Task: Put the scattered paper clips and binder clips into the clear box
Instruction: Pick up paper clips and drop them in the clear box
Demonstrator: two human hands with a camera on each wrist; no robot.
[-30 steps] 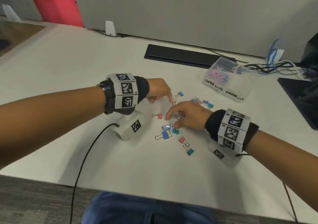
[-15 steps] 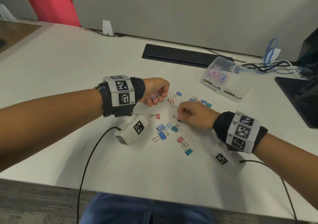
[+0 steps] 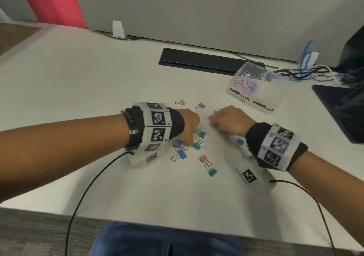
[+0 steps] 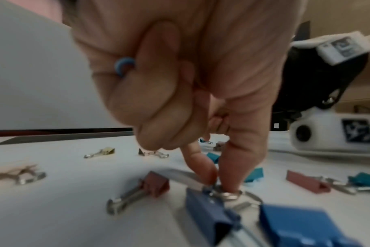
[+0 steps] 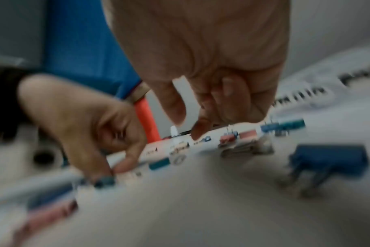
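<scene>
The clear box point(image 3: 254, 90) sits at about two o'clock from our hands, near the back right of the desk point(image 3: 78, 78), and it already holds a heap of pink and blue paper clips point(image 3: 245, 82). So we judge the job to be part done. A good many binder clips remain scattered on the desk between and around our hands: a yellow one point(image 3: 182, 102) and a blue one point(image 3: 201, 105) at twelve o'clock from our left hand point(image 3: 189, 126), two teal ones point(image 3: 197, 145) just to its right, a red one point(image 3: 203, 158) and another teal one point(image 3: 212, 172) toward six o'clock. A pink paper clip point(image 3: 206, 130) lies between the hands.

Our left hand is curled, and in the left wrist view its thumb and forefinger pinch the wire handle of a dark blue binder clip point(image 4: 209, 212) that rests on the desk; a blue paper clip point(image 4: 124, 66) peeks out from the folded fingers above. Our right hand point(image 3: 229, 121) reaches down with curled fingers toward clips near the box side; the picture is too blurred to say whether it grips anything.

Most of the binder clips are left to carry over to the box.
</scene>
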